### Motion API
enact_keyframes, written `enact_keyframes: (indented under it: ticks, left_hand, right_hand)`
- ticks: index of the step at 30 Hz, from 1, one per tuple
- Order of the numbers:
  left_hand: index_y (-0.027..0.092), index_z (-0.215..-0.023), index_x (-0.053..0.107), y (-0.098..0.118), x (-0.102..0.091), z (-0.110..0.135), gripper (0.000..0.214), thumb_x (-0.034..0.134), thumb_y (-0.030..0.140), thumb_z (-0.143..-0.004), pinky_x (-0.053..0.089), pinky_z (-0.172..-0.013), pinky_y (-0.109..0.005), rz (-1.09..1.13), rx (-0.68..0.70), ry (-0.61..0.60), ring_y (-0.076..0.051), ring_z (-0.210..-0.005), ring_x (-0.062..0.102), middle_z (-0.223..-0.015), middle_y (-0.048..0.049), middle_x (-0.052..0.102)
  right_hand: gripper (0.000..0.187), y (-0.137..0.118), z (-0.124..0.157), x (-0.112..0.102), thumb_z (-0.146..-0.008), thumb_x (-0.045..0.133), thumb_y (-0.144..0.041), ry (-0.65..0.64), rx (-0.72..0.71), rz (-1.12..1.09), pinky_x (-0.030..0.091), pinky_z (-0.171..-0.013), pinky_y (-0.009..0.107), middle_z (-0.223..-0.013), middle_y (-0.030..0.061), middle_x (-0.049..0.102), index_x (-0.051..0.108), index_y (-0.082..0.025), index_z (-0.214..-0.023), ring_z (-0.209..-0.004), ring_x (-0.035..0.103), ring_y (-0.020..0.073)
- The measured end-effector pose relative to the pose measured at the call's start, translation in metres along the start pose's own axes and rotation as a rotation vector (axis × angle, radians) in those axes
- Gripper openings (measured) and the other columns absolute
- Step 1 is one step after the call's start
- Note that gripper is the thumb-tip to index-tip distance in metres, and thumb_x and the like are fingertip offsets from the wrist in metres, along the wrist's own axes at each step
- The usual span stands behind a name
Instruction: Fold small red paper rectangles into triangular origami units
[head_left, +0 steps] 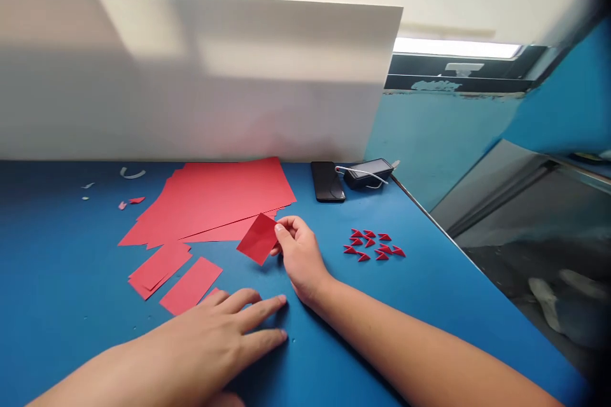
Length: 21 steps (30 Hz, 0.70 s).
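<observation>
A blue table (429, 280) spreads across the scene, with a white board (238, 76) standing upright along its far edge. On the far left-centre part of the table, large red sheets (219, 197) lie in a slightly fanned stack. At the near side, the left hand (229, 331) is palm down with its fingers loosely spread, nothing seen in its grip; whether its fingertips touch the table is hard to tell. Farther off and to the right, the right hand (300, 254) is closed in a pinch, thumb on top, on the right corner of a small red square (258, 240), which is held just in front of the near edge of the stack. Left of it lie overlapping red rectangles (160, 267) and, beside them, a single red rectangle (191, 286) near the left hand. At the far right, a black device (370, 172) with a white cable sits just beside a black phone (327, 181). Nearer, right of the right hand, small folded red pieces (370, 243) lie in a cluster. Tiny red scraps (137, 200) and a white curl (132, 174) lie at the far left.
</observation>
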<state>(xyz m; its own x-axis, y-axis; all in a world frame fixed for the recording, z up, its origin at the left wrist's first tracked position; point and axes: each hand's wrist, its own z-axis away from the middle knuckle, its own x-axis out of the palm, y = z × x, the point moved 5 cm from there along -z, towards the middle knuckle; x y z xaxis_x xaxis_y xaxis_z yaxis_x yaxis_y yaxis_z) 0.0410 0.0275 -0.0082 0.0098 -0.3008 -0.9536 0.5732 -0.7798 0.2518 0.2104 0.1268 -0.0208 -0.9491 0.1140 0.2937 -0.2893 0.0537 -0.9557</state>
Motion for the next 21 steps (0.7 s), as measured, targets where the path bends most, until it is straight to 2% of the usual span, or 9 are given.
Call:
enact_keyframes:
  ticks: [2,4,8,11,14,17,21]
  left_hand:
    - [0.042,-0.143,0.033,0.019,-0.032,-0.018,0.073,0.06,0.018,-0.079,0.043,-0.103,-0.045,-0.099,0.051,-0.011,-0.03,-0.132,0.044,-0.152,0.0032,0.034]
    - [0.037,-0.144,0.034,0.029,-0.042,-0.02,0.072,0.053,0.011,-0.079,0.046,-0.099,-0.043,-0.189,0.108,0.05,-0.029,-0.129,0.047,-0.149,0.0005,0.038]
    - [0.029,-0.139,0.045,0.024,-0.029,0.006,0.068,0.046,0.003,-0.076,0.048,-0.096,-0.035,-0.29,0.099,0.206,-0.025,-0.121,0.055,-0.139,-0.0007,0.053]
    - [0.026,-0.135,0.051,0.021,-0.024,0.028,0.061,0.045,0.003,-0.079,0.047,-0.098,-0.029,-0.31,0.085,0.298,-0.022,-0.12,0.055,-0.134,-0.0003,0.057]
    - [0.025,-0.135,0.052,0.016,-0.025,0.039,0.051,0.046,0.009,-0.086,0.046,-0.101,-0.03,-0.336,0.016,0.31,-0.022,-0.122,0.054,-0.135,-0.0024,0.057]
    - [0.024,-0.133,0.053,0.005,-0.025,0.043,0.041,0.049,0.023,-0.092,0.047,-0.1,-0.036,-0.345,-0.096,0.286,-0.025,-0.124,0.052,-0.136,-0.006,0.056]
    - [0.022,-0.127,0.058,-0.012,-0.026,0.047,0.035,0.044,0.019,-0.094,0.044,-0.101,-0.038,-0.357,-0.192,0.338,-0.024,-0.122,0.052,-0.131,-0.0068,0.059]
  right_hand:
    - [0.015,0.002,-0.001,0.0,-0.082,0.055,-0.031,-0.013,0.004,-0.023,0.046,-0.052,0.022,-0.073,-0.0021,0.058,0.053,-0.017,-0.087,-0.054,0.053,0.0088]
    - [0.016,0.003,-0.001,0.001,-0.082,0.056,-0.032,-0.03,0.018,-0.036,0.046,-0.052,0.022,-0.073,-0.0018,0.059,0.053,-0.017,-0.087,-0.055,0.053,0.009]
    - [0.017,0.0,0.0,0.003,-0.082,0.056,-0.033,-0.063,0.026,-0.036,0.045,-0.052,0.022,-0.071,-0.0024,0.058,0.053,-0.018,-0.086,-0.055,0.052,0.0089]
    - [0.018,-0.001,0.0,0.003,-0.082,0.057,-0.034,-0.066,0.031,-0.052,0.045,-0.053,0.023,-0.071,-0.0022,0.058,0.053,-0.018,-0.085,-0.056,0.052,0.0096]
    - [0.019,0.002,0.001,0.002,-0.081,0.058,-0.035,-0.07,0.038,-0.065,0.044,-0.052,0.024,-0.072,-0.0025,0.058,0.054,-0.018,-0.086,-0.054,0.051,0.0093]
    - [0.019,0.003,0.001,0.001,-0.081,0.059,-0.036,-0.079,0.038,-0.059,0.042,-0.051,0.024,-0.071,-0.003,0.059,0.053,-0.019,-0.086,-0.053,0.051,0.0094]
    - [0.019,0.001,0.003,0.0,-0.081,0.06,-0.036,-0.083,0.036,-0.045,0.042,-0.053,0.024,-0.072,-0.0028,0.059,0.054,-0.019,-0.085,-0.052,0.051,0.0092]
